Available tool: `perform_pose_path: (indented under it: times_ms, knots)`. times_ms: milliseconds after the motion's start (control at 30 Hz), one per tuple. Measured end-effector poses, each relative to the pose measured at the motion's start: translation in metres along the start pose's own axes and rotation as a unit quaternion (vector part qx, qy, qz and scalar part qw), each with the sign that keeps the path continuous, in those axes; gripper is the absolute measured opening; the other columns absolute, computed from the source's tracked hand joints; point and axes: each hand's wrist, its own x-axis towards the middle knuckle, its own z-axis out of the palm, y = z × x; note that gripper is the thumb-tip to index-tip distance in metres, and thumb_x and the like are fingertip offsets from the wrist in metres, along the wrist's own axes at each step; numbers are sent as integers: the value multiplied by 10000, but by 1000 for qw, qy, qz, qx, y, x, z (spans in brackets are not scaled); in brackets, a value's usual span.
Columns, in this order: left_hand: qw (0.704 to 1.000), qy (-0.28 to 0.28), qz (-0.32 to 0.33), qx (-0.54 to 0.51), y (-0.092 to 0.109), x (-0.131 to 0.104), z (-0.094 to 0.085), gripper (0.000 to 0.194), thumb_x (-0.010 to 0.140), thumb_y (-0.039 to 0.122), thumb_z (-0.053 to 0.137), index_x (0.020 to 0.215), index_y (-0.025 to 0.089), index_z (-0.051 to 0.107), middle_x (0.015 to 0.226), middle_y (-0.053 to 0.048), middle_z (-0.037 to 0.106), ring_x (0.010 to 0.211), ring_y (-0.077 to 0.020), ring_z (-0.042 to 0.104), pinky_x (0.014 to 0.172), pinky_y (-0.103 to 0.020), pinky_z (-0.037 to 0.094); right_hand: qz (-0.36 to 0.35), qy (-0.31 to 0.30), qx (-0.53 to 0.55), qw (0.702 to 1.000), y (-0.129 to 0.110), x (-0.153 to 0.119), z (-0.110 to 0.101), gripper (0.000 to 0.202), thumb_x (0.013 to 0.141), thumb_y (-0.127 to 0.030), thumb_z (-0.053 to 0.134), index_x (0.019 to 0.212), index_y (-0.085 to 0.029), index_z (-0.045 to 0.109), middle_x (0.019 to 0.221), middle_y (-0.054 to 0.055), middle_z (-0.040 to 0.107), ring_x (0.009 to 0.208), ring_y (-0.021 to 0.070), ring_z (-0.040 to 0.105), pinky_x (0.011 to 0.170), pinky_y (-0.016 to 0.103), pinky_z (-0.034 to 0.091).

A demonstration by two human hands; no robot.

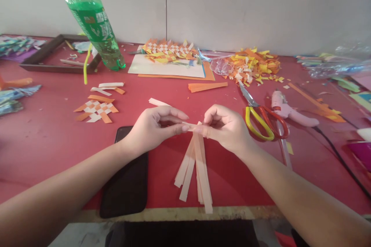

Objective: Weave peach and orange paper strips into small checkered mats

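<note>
Between my two hands, a narrow pale paper strip [189, 125] is held crosswise. My left hand [158, 125] pinches its left end between thumb and fingers. The right end is in the pinch of my right hand [226, 127], whose fingertips curl inward. Just below the hands, a fan of pale peach paper strips [199, 173] lies on the table, its upper ends close under my fingers. Another white strip [158, 102] shows behind my left hand. A small woven orange-and-white paper piece [97, 109] lies to the left, with a few loose strips [108, 87] above it.
On the red table [162, 185], a black phone [124, 189] lies under my left forearm. Scissors [262, 117] and a pink glue gun [290, 110] are right. A green bottle [98, 27] stands by a dark frame [52, 68]. Paper scraps [255, 65] pile up at the back.
</note>
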Motion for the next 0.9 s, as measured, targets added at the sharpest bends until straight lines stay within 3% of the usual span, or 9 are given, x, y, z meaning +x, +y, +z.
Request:
perform_pose_path:
  times_ms: [167,267,367,700,900]
  knots:
    - [999,43,19,3,0,1,0,248,768,347,828,937,184,749,902,-38,800,894,-202,766,815,-269,609,-14,-42,69,997,0,1,0,376,673,-331,887,883,-211,599,823,-3,620,713,125,630,623,245,550]
    - [998,60,16,5,0,2,-2,293,768,359,828,988,182,753,946,-49,800,926,-209,760,858,-285,600,-28,-32,71,997,1,2,-1,294,752,-314,833,926,-215,617,883,20,655,799,148,675,717,280,595]
    - [998,67,3,5,1,2,-3,350,775,377,822,1054,179,746,982,-61,800,933,-210,755,865,-289,597,-40,-9,56,998,2,2,-1,201,802,-287,792,887,-205,628,838,17,661,745,132,676,694,262,594]
    - [998,64,15,-11,2,2,-3,397,865,383,743,1211,196,688,1095,-65,789,911,-166,728,862,-268,567,-49,-1,82,995,2,2,0,161,807,-221,785,883,-196,645,823,2,669,712,123,722,677,229,595]
    - [997,65,8,-44,0,3,-2,400,804,356,809,1156,213,682,1018,-42,796,958,-180,726,860,-276,543,-51,22,76,996,2,3,1,152,798,-168,784,835,-194,639,762,-17,665,654,94,700,623,190,578]
